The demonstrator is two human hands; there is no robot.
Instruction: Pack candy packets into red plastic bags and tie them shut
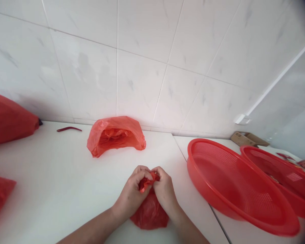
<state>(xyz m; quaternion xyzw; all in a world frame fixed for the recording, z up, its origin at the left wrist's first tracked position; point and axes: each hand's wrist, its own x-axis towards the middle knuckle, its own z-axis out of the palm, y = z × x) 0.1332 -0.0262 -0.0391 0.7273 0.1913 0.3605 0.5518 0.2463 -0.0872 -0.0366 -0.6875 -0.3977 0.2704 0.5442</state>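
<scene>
A filled red plastic bag (152, 213) rests on the white table, low in the middle of the view. Its gathered neck is pinched between my two hands, which almost meet at the top. My left hand (132, 189) has its thumb and fingers closed on the crumpled plastic from the left. From the right, my right hand (165, 189) grips the same neck with bent fingers. What the bag contains cannot be made out. Farther back, an opened red plastic bag (117, 135) lies with its mouth toward me and crumpled red plastic inside.
Right of my hands sits a large red plastic basket (226, 179), with a second red basket (282, 169) beyond it. A cardboard box (249, 139) stands by the tiled wall. To the left are red bags (10, 118) and a thin dark-red curved object (69, 128).
</scene>
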